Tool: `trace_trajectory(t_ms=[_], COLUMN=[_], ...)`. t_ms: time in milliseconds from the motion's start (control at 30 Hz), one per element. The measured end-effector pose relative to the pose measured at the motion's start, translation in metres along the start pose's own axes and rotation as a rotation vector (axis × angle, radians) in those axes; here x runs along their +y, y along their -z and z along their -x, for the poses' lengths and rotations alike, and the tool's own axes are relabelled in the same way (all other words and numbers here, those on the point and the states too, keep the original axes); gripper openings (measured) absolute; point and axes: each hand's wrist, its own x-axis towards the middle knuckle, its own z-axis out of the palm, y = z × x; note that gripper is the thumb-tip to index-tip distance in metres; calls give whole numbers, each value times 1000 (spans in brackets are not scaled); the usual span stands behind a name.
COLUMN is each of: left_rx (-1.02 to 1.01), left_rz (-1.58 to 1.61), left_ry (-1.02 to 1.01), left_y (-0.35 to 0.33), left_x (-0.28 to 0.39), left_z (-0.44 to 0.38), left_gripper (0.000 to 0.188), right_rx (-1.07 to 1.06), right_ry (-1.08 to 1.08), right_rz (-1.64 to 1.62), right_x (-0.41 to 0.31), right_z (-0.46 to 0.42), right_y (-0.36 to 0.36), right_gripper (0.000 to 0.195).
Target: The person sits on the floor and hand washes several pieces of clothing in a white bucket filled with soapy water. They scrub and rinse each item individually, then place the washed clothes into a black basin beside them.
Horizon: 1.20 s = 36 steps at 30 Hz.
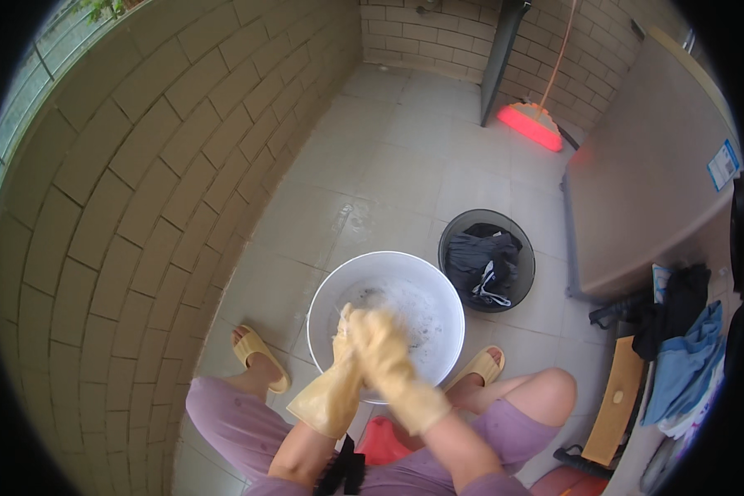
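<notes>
A white round basin (390,263) stands on the floor between my feet, with dark-flecked, sudsy water (426,316) in it. Both hands wear long pale-yellow rubber gloves and are pressed together over the basin's near half. My left hand (345,341) is upright with its fingers bent. My right hand (379,341), blurred by motion, lies against it and covers part of it. Something whitish shows at the left fingertips, too small to make out. Whether a thing is held between the palms is hidden.
Dark clothes (483,263) fill a grey tub (529,282) right of the basin. Beyond stand a pink broom (530,127) and a grey appliance-like cabinet (638,167). Blue cloth (682,372) and black cloth hang at right. A tiled wall (130,186) runs along the left; the floor has wet patches.
</notes>
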Motion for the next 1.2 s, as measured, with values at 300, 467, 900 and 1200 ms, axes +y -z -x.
trace_trajectory(t_ms=[300,467,900,1200], left_rx=[377,181,150,-345], left_rz=[-774,-1230,-1691,807], left_ry=[-244,-326,-188,-56], left_y=[-80,75,-47,83], left_x=[-25,-30,-3,-39], left_z=[11,-19,16,5], left_gripper=[37,34,39,36], right_rx=[50,98,232,-136], right_ry=[300,-212,-559,510], right_rz=[165,-195,-1169,59], right_x=[2,-9,63,-11], right_z=[20,-11,-32,65], right_y=[5,36,58,-6], right_gripper=[27,35,28,25])
